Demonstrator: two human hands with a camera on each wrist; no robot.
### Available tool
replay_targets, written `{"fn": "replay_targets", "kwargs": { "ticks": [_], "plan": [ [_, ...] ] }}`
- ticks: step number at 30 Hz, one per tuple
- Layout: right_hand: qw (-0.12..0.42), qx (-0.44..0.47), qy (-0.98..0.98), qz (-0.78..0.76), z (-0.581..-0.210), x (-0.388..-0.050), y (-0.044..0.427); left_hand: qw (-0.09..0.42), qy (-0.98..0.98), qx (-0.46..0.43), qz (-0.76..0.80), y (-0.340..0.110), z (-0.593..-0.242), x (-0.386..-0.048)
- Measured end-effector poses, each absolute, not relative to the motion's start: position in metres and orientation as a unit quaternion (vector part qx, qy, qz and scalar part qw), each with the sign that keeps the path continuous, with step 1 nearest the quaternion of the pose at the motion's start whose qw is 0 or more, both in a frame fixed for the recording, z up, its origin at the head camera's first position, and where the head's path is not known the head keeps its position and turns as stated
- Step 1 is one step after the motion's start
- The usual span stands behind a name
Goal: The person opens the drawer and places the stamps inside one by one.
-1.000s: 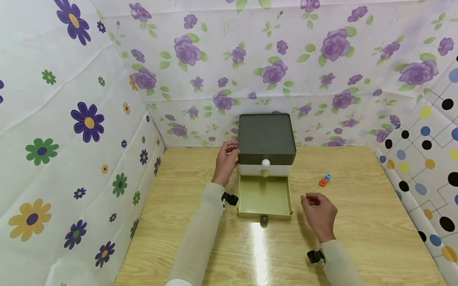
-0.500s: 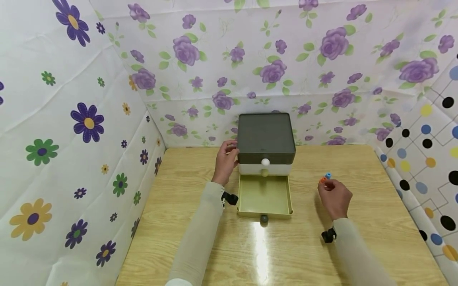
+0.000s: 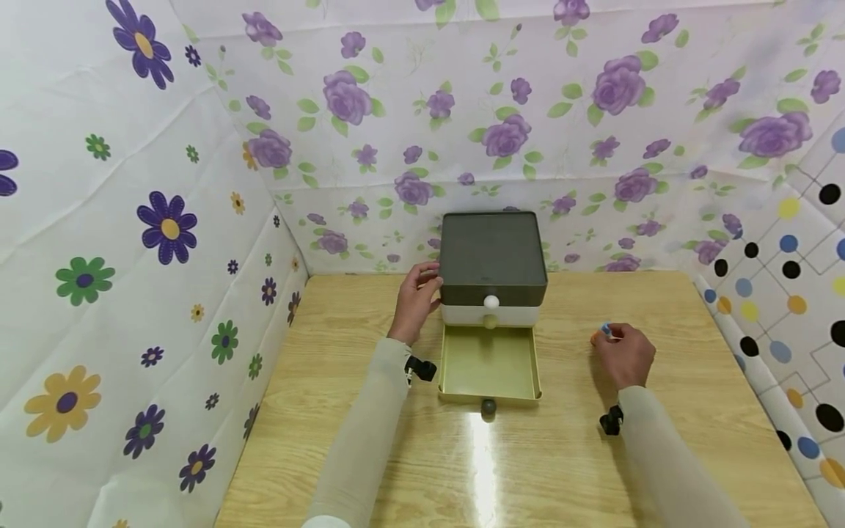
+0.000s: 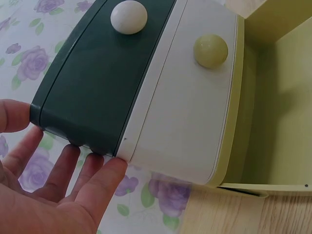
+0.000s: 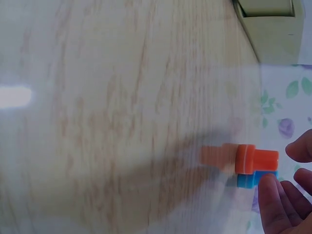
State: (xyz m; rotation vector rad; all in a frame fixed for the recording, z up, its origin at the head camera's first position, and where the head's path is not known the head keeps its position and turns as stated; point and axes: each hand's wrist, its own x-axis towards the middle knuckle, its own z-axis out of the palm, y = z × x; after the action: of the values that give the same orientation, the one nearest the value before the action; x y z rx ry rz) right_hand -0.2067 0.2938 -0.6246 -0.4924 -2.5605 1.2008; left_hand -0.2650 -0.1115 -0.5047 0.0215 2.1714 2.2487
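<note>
A small chest of drawers [image 3: 493,253], dark grey-green on top with a white tier below, stands against the back cloth. Its bottom yellow-green drawer [image 3: 490,367] is pulled out, with nothing inside. My left hand [image 3: 413,304] touches the chest's left side; in the left wrist view its extended fingertips [image 4: 116,168] rest along that side. On the table to the right, a small orange stepped plastic piece [image 5: 263,160] stands beside a similar blue one [image 5: 246,180]. My right hand [image 3: 628,356] is at these pieces, thumb and fingers apart, fingertips overlapping the blue one in the right wrist view.
A wood-grain table [image 3: 356,367] carries everything. Flowered cloth [image 3: 370,147] hangs behind and on the left, dotted cloth [image 3: 779,308] on the right. A dark round knob [image 3: 488,405] juts from the open drawer's front; a white knob [image 3: 491,301] and a yellow-green knob [image 3: 489,321] sit above.
My right hand has moved right and away from me, from beside the open drawer to the orange and blue pieces. My left hand stays at the chest's side.
</note>
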Motion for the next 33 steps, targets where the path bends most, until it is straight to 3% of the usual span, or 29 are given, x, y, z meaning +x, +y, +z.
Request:
{"fn": "replay_targets", "kwargs": {
  "ticks": [33],
  "plan": [
    [0.124,-0.161,-0.907,0.37,-0.634,-0.214,0.294,0.015,0.698,0.055,0.714,-0.122,-0.516,-0.267]
  ]
}}
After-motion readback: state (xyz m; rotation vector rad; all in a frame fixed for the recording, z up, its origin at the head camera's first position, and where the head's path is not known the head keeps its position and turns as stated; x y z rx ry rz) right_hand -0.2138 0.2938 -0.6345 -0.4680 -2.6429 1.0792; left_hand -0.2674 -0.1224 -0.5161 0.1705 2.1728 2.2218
